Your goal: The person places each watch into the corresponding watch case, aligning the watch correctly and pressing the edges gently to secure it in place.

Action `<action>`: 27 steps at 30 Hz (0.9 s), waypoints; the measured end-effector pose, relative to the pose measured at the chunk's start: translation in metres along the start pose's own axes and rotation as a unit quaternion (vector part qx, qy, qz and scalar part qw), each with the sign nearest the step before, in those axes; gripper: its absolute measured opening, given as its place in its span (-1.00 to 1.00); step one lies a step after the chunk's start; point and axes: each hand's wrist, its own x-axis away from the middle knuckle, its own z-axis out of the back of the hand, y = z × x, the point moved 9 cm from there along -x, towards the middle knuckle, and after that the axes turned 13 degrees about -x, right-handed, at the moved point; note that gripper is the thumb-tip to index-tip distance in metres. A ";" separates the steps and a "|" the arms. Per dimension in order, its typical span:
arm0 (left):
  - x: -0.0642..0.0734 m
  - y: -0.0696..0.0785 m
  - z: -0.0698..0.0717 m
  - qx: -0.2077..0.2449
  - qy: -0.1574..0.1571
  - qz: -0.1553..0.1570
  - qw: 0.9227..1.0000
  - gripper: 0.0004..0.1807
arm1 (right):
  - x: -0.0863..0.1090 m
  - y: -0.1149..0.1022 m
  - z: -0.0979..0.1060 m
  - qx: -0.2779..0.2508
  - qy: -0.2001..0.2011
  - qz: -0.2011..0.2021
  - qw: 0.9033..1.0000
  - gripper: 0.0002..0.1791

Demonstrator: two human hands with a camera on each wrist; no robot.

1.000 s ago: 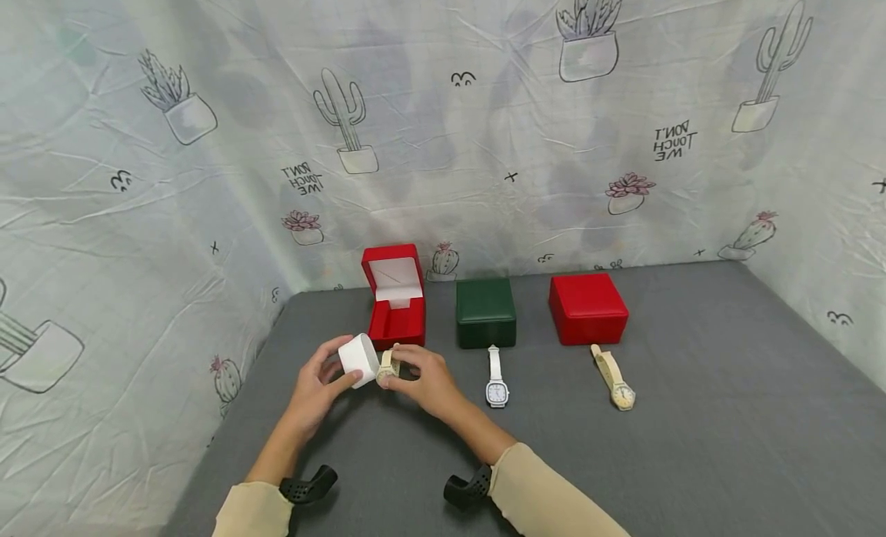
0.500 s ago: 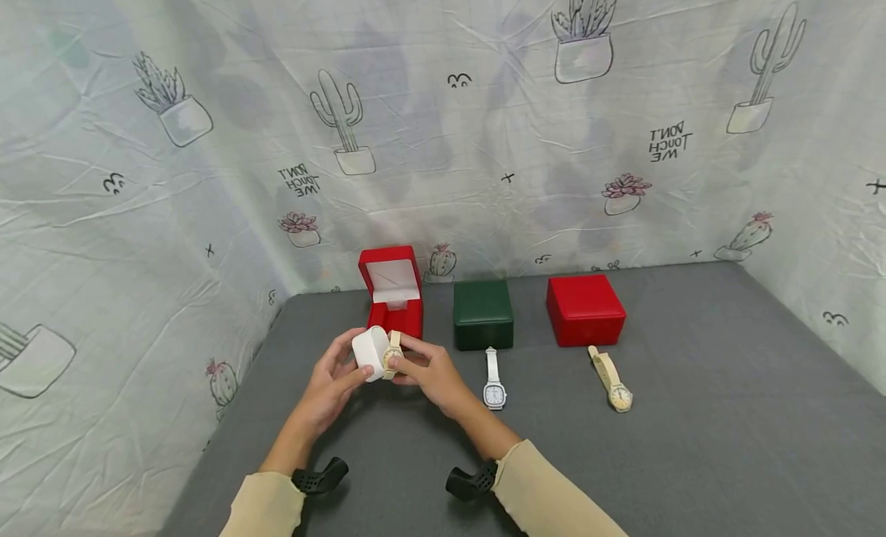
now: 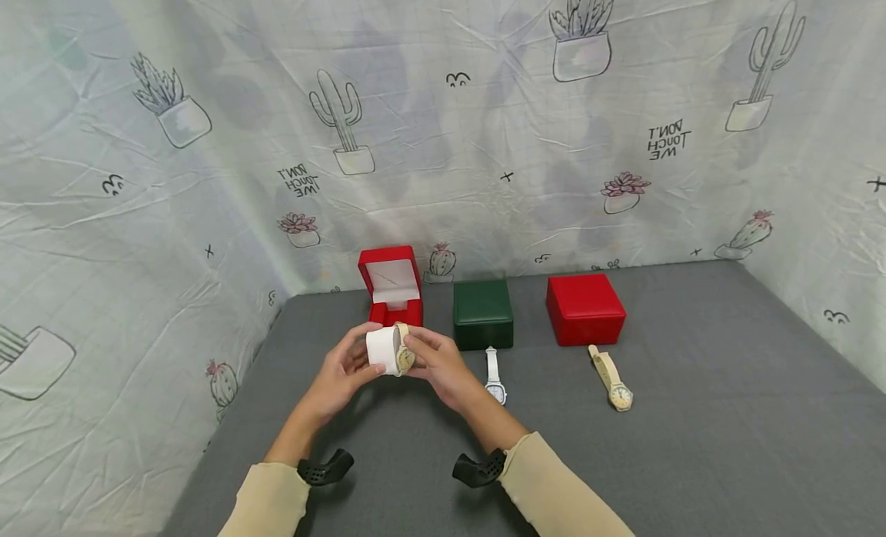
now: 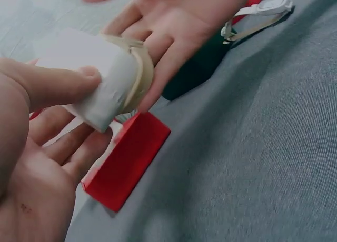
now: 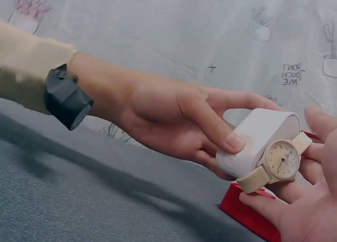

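Note:
My left hand (image 3: 342, 375) holds a white watch cushion (image 5: 258, 131), thumb on its side and fingers behind, above the table. Around the cushion's right end lies the cream strap of a wristwatch (image 5: 283, 159), its round dial facing out. My right hand (image 3: 446, 368) touches the watch from the right. Its fingers (image 4: 163, 52) stretch along the band's outer side, while the thumb stands off from the dial. Behind both hands, an open red watch box (image 3: 390, 275) with a white lid lining stands on the table.
A closed green box (image 3: 483, 310) and a closed red box (image 3: 587, 310) stand in a row to the right. A white watch (image 3: 494, 368) lies before the green one, partly behind my right hand; another cream watch (image 3: 611, 379) lies before the red one. A printed cloth (image 3: 415, 121) hangs behind.
Both hands have moved up and to the right with the cushion. The watch, beside the cushion earlier, now has its strap around the cushion's end. My right thumb has come off the dial.

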 end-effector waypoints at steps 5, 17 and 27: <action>-0.003 0.007 0.000 -0.071 0.025 0.000 0.997 -0.31 | 0.000 -0.001 -0.002 -0.010 -0.012 -0.005 1.000 -0.53; -0.004 0.005 0.004 -0.052 0.087 0.016 0.995 -0.34 | 0.004 -0.005 -0.007 -0.025 -0.023 -0.011 0.999 -0.47; -0.004 0.008 0.007 -0.091 0.104 0.039 0.990 -0.32 | 0.004 -0.009 -0.012 -0.134 -0.033 -0.028 0.990 -0.46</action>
